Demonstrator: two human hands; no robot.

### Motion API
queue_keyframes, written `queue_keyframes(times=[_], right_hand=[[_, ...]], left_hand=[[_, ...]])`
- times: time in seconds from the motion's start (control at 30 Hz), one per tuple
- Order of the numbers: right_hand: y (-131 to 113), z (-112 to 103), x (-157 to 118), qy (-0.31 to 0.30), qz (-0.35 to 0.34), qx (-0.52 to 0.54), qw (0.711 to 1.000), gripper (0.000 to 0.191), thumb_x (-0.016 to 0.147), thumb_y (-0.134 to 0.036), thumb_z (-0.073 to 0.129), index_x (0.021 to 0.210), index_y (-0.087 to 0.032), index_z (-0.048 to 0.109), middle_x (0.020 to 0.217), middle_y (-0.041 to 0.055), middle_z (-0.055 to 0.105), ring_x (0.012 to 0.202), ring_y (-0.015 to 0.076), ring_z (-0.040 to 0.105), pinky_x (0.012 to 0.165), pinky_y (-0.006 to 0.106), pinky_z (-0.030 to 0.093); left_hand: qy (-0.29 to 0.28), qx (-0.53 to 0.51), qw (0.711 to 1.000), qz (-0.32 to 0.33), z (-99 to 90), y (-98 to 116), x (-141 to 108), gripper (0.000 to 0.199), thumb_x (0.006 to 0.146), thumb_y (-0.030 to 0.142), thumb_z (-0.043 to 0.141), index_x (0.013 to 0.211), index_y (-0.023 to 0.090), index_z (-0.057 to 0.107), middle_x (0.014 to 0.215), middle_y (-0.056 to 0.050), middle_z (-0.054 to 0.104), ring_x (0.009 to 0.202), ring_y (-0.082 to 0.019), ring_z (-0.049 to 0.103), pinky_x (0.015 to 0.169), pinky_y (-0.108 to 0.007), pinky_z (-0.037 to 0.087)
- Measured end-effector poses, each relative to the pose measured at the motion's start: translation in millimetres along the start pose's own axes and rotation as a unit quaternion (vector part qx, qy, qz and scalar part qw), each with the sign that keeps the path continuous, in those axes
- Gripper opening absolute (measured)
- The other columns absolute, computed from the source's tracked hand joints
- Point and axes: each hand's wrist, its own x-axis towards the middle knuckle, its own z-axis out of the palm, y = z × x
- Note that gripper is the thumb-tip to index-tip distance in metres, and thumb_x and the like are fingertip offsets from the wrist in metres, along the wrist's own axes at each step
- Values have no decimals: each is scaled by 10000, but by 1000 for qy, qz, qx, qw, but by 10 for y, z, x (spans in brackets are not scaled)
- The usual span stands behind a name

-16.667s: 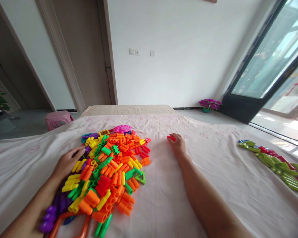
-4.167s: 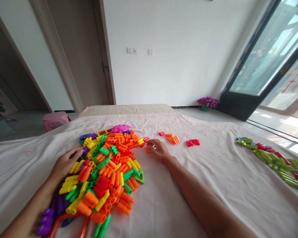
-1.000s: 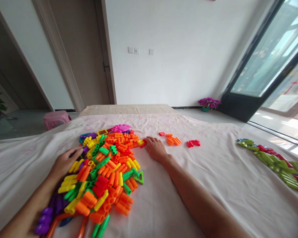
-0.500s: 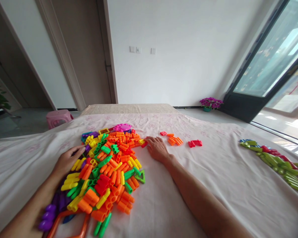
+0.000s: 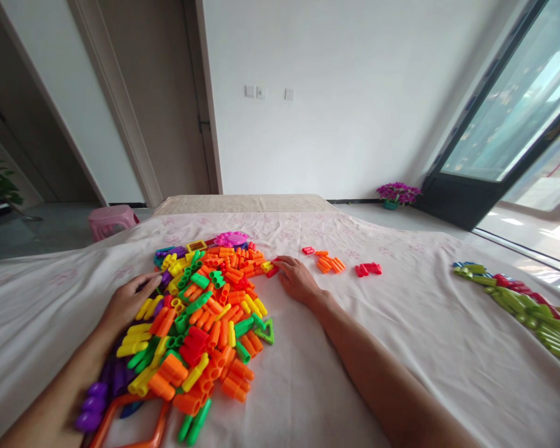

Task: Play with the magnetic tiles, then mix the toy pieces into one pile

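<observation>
A large pile of plastic pieces [image 5: 210, 311], orange, yellow, green, red and purple, lies on the pale cloth [image 5: 303, 373]. Against the pile's left edge rests my left hand [image 5: 131, 300], its fingers bent over purple and yellow pieces; whether it grips one is unclear. My right hand [image 5: 295, 278] is palm down on the cloth at the pile's right edge, fingers apart, fingertips beside a small red piece [image 5: 272, 272] and a yellow piece [image 5: 267, 266]. Right of it lie orange pieces [image 5: 330, 264] and red pieces [image 5: 368, 269].
Green pieces [image 5: 518, 305] with red and blue ones lie at the far right. An orange frame [image 5: 161, 423] is at the near left. Beyond the cloth stand a pink stool [image 5: 113, 222] and a pot of purple flowers [image 5: 398, 193].
The whole view has shifted very slightly. Both hands and the pieces otherwise keep their places.
</observation>
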Motion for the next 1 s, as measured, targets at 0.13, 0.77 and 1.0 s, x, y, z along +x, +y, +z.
queue_keyframes(times=[0.13,0.77,1.0], right_hand=[[25,26,-3,23,5,14,1000,474,839,-84,463,1275,-232,577,1347,63,516,1235,180,462,1065,330,353],[79,41,-7,30,61,25,997,451,824,-75,462,1241,-196,585,1297,69,546,1186,172,495,1047,299,357],[96,75,1,35,62,22,997,452,832,-69,458,1247,-200,577,1274,73,554,1176,176,503,1040,295,359]], left_hand=[[2,-2,1000,-2,-1,10,2,562,794,624,523,1145,205,654,1199,-47,673,1135,-249,594,950,-276,461],[4,6,1000,-19,-26,108,-44,577,795,616,518,1167,193,641,1202,-71,664,1127,-254,589,984,-331,432],[5,-14,1000,-20,-22,145,-82,608,773,662,522,1147,199,648,1167,-55,675,1091,-251,605,983,-338,436]])
